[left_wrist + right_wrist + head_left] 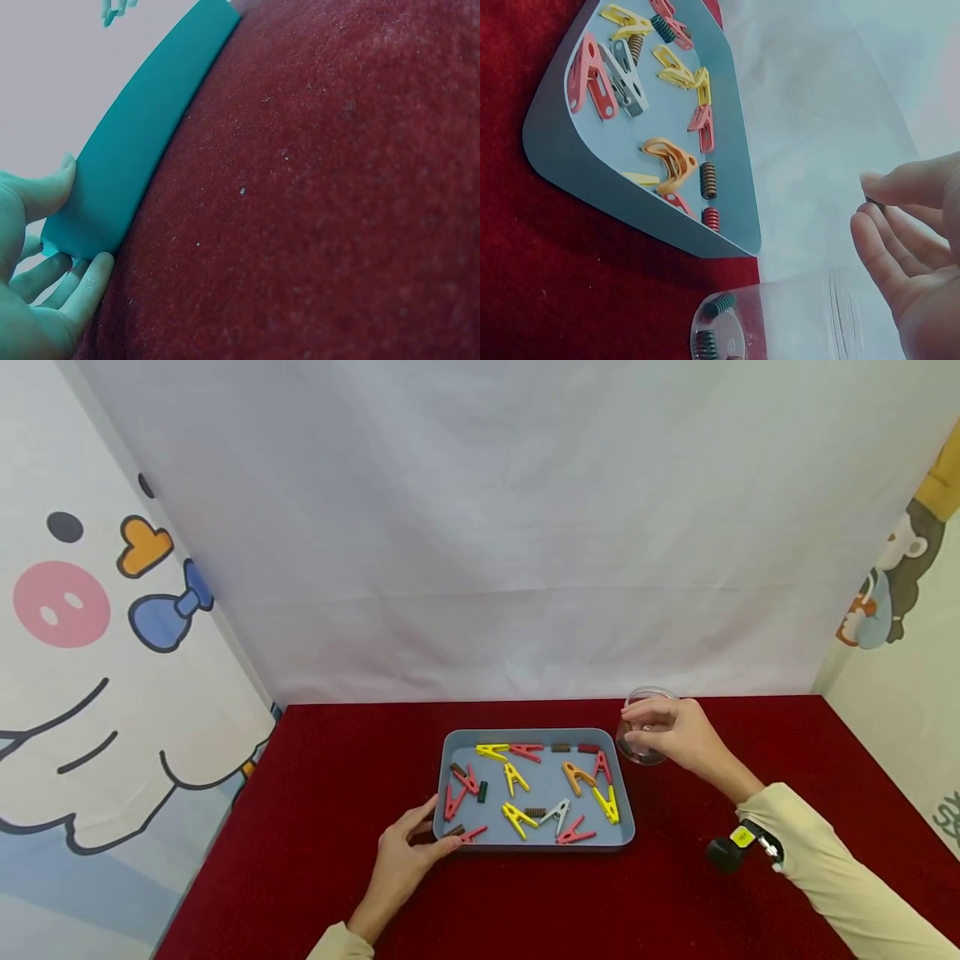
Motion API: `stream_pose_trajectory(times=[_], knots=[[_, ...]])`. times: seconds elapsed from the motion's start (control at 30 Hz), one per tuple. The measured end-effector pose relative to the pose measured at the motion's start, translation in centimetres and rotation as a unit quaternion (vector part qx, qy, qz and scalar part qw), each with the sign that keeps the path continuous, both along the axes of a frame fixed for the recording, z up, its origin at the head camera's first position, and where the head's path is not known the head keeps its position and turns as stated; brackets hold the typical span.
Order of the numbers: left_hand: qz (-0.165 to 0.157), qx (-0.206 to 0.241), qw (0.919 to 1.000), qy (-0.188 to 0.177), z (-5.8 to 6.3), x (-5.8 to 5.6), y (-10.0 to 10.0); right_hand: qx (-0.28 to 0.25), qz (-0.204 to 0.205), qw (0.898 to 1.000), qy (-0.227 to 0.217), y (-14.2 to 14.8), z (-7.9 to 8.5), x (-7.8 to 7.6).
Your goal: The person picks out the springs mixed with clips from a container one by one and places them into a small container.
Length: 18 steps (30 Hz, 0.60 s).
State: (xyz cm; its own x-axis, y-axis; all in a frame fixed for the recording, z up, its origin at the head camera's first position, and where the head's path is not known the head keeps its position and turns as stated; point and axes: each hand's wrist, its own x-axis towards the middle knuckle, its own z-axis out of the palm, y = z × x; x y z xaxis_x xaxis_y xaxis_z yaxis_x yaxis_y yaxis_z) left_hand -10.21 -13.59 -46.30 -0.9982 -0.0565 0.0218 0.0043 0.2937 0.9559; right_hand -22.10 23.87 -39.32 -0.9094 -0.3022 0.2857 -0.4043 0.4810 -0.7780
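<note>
My left hand (403, 856) grips the front left corner of a blue-grey tray (540, 847), thumb on the near side and fingers round the corner. Inside the tray lie several plastic clips, such as a yellow clip (519, 818), an orange clip (667, 161) and a grey clip (556, 814), among coil springs like the brown spring (708, 180) and the red spring (710, 218). Over a clear plastic jar (651, 758), my right hand (678, 737) pinches a small dark spring (874, 202), mostly hidden by the fingertips. Dark green springs (720, 304) lie at the jar's bottom.
A dark red cloth (360, 760) covers the table. Behind it hangs a pale curtain (525, 568), close to the jar. A printed panel with cartoon figures (97, 693) stands on the left, another on the right.
</note>
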Motion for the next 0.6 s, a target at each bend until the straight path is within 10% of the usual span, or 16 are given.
stream_pose_trajectory(times=[0.6], knots=[[-0.005, -0.010, 0.9999, 0.000, 0.3, 0.1, 0.0, -0.003, -0.034, 0.998, -0.051, 1.6, -0.3, -1.0]])
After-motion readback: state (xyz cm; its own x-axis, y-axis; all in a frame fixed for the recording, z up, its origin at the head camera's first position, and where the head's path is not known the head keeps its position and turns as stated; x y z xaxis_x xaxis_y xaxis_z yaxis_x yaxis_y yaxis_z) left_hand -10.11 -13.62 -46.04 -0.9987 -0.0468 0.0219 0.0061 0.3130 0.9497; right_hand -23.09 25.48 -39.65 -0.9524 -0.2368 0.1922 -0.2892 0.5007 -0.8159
